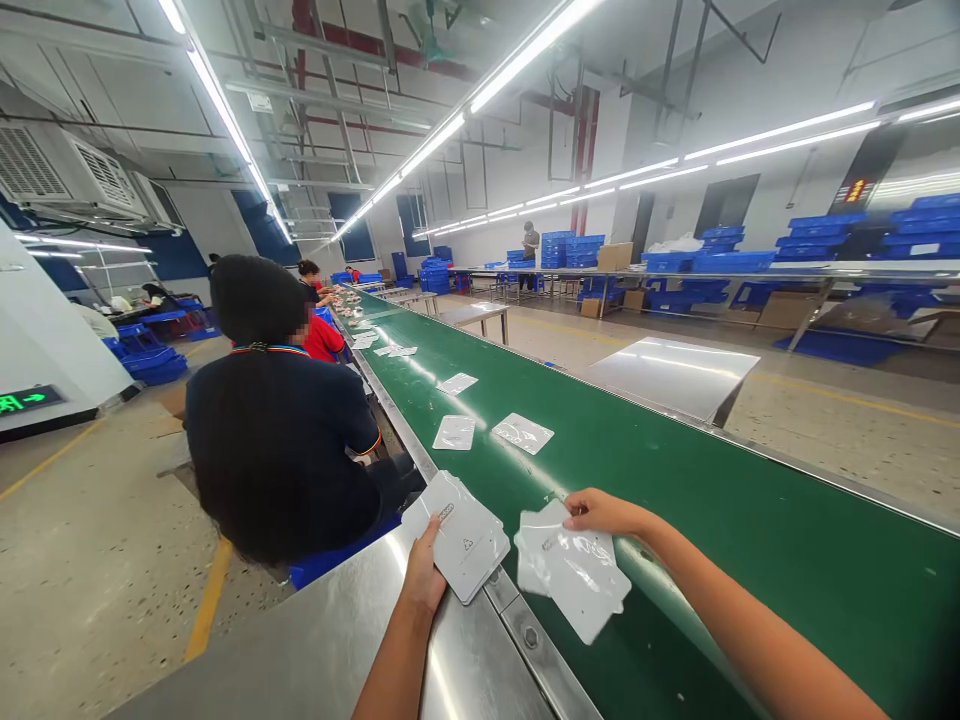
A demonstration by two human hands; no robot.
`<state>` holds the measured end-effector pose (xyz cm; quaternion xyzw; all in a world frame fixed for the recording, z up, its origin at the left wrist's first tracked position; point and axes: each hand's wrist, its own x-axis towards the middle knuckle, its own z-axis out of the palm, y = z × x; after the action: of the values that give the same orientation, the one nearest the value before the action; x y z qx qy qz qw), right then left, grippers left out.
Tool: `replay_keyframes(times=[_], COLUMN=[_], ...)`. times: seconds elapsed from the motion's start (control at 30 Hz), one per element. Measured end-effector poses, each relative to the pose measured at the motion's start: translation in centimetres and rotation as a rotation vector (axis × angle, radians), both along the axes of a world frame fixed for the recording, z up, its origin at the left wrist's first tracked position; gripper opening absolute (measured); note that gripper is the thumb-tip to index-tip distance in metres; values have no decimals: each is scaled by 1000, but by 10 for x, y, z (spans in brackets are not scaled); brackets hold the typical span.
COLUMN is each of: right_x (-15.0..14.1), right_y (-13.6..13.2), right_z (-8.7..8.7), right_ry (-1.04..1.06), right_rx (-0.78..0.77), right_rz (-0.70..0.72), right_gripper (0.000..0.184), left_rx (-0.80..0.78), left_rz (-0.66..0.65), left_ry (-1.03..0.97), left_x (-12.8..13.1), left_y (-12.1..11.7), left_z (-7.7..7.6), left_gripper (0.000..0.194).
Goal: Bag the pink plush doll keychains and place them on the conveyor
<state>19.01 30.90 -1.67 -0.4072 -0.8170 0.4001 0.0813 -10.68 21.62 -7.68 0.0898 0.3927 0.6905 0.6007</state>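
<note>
Goes bare-handed on both sides, with left hand [426,577] and right hand [604,512] uncovered from fingers to wrists. Continues bare up the left forearm [391,655] and the right forearm [739,605] until cut off by the edge of the view. Tapers smoothly on both arms from fuller forearm to narrow wrist. Looks slender, with slim fingers and a rounded thumb tip on the left. Shows more forearm on the right. Offers too little detail to make out the nails.
</note>
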Motion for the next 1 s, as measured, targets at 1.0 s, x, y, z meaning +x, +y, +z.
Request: replay_keyframes(times=[1.0], right_x=[-56], right_y=[122], right_z=[23], right_ry=[-307], right_rx=[263], right_rz=[-616], right_gripper=[54], left_rx=[-124], left_rz=[-233], left_ry=[-62], left_x=[17], left_y=[-4], left_z=[2], left_gripper=[51])
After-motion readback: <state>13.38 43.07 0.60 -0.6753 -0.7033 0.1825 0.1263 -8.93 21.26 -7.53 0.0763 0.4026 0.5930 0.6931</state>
